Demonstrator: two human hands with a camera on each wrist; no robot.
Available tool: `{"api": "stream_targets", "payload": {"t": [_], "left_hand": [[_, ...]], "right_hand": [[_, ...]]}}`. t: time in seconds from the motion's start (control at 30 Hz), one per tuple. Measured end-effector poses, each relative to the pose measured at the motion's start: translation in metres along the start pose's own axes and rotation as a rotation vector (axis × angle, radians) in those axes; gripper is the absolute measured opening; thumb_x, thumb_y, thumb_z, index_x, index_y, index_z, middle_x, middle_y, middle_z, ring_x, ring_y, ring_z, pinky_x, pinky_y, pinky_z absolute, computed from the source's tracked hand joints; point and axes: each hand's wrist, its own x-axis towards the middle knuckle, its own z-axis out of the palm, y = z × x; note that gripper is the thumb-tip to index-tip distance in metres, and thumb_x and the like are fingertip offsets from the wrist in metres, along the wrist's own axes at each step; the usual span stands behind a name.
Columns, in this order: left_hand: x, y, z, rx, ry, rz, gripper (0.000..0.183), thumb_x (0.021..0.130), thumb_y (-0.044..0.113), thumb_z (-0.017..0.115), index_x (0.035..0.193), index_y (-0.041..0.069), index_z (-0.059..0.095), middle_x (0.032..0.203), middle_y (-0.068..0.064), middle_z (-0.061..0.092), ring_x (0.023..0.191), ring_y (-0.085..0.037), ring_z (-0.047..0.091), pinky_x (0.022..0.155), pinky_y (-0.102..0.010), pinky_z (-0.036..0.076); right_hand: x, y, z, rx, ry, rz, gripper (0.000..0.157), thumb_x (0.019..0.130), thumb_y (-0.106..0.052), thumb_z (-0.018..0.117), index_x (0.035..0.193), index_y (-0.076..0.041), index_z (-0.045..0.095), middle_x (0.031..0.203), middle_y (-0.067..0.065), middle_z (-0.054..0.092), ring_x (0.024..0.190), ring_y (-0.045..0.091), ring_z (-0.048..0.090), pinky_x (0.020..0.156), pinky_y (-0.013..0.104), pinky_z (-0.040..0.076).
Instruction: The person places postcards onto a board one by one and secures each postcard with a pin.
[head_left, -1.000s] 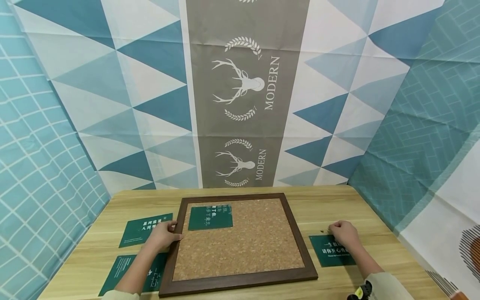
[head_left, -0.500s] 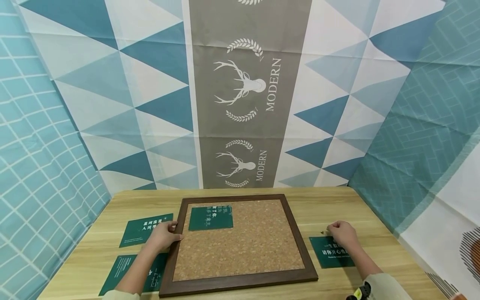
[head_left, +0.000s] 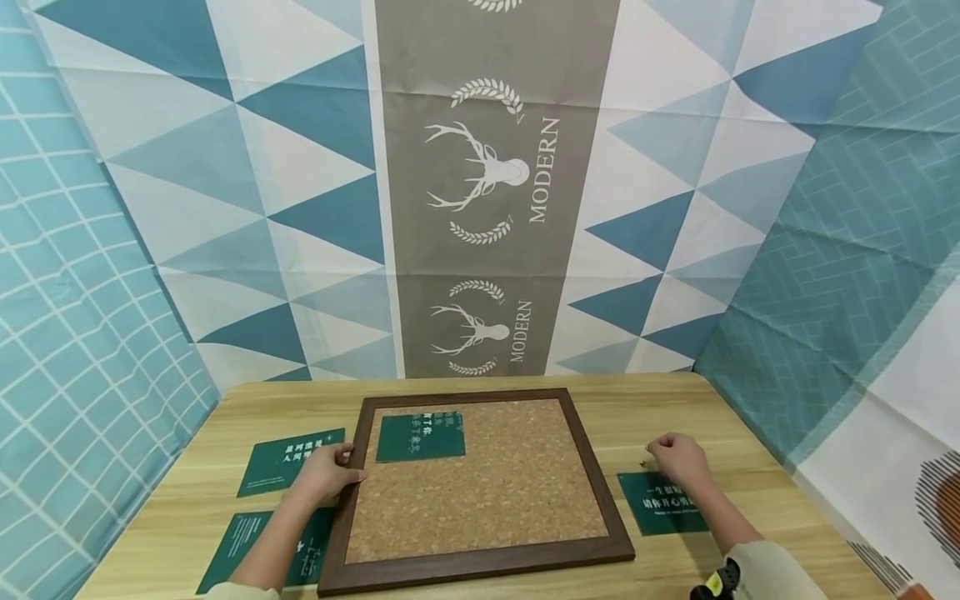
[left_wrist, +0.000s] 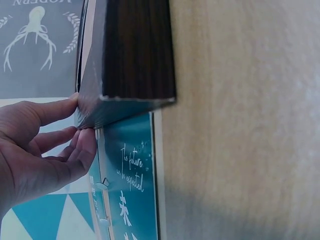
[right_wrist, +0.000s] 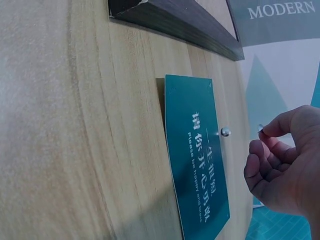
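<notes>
A cork board (head_left: 480, 483) in a dark brown wooden frame lies on the table, with a green printed card (head_left: 421, 437) at its upper left. My left hand (head_left: 322, 475) grips the frame's left side, thumb and fingertips at the edge in the left wrist view. Between thumb and index finger, my right hand (right_wrist: 282, 155) pinches a small silvery pushpin (right_wrist: 260, 128). Another round-headed metal pin (right_wrist: 225, 131) rests on the table beside a green card (right_wrist: 192, 150) right of the board. That hand hovers just past the card's far edge.
Two more green cards, an upper card (head_left: 281, 462) and a lower card (head_left: 232, 542), lie left of the board, partly behind my left forearm. A patterned cloth wall (head_left: 480, 250) rises behind the wooden table (head_left: 645, 400).
My right hand has shifted slightly up and to the left, away from the card on the right. The left hand and the board stay in place.
</notes>
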Motion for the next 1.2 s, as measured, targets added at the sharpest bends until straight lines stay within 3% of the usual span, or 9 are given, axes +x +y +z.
{"api": "stream_targets", "payload": {"t": [0.37,0.6,0.83,1.2], "left_hand": [[-0.001,0.001,0.0,-0.014,-0.005,-0.015,0.059,0.086,0.012,0.065,0.135,-0.011,0.041,0.122,-0.033,0.052,0.109,-0.045,0.054,0.082,-0.048,0.052],[-0.001,0.003,0.0,-0.021,-0.005,-0.019,0.059,0.086,0.012,0.065,0.136,-0.01,0.041,0.124,-0.032,0.051,0.111,-0.045,0.053,0.082,-0.047,0.052],[-0.002,0.004,-0.001,-0.009,-0.011,-0.023,0.059,0.087,0.012,0.064,0.136,-0.01,0.04,0.125,-0.033,0.051,0.112,-0.046,0.051,0.083,-0.048,0.051],[-0.002,0.002,-0.001,-0.019,-0.022,-0.024,0.06,0.087,0.013,0.064,0.136,-0.01,0.039,0.126,-0.033,0.05,0.113,-0.046,0.05,0.084,-0.048,0.051]], "right_hand": [[0.0,-0.008,0.001,0.004,-0.022,-0.025,0.032,0.091,-0.018,0.045,0.1,0.008,0.06,0.075,0.011,0.058,0.066,0.018,0.051,0.055,0.028,0.041],[-0.002,-0.018,0.001,0.023,-0.033,-0.047,0.033,0.09,-0.017,0.046,0.104,0.009,0.061,0.085,0.018,0.062,0.069,0.02,0.058,0.056,0.028,0.045],[-0.001,-0.022,0.004,0.035,-0.035,-0.062,0.031,0.091,-0.016,0.046,0.102,0.008,0.061,0.083,0.017,0.063,0.068,0.02,0.059,0.055,0.028,0.045],[-0.005,-0.025,0.006,0.065,-0.045,-0.071,0.029,0.091,-0.015,0.046,0.102,0.008,0.061,0.096,0.024,0.063,0.075,0.025,0.061,0.059,0.029,0.049]]}}
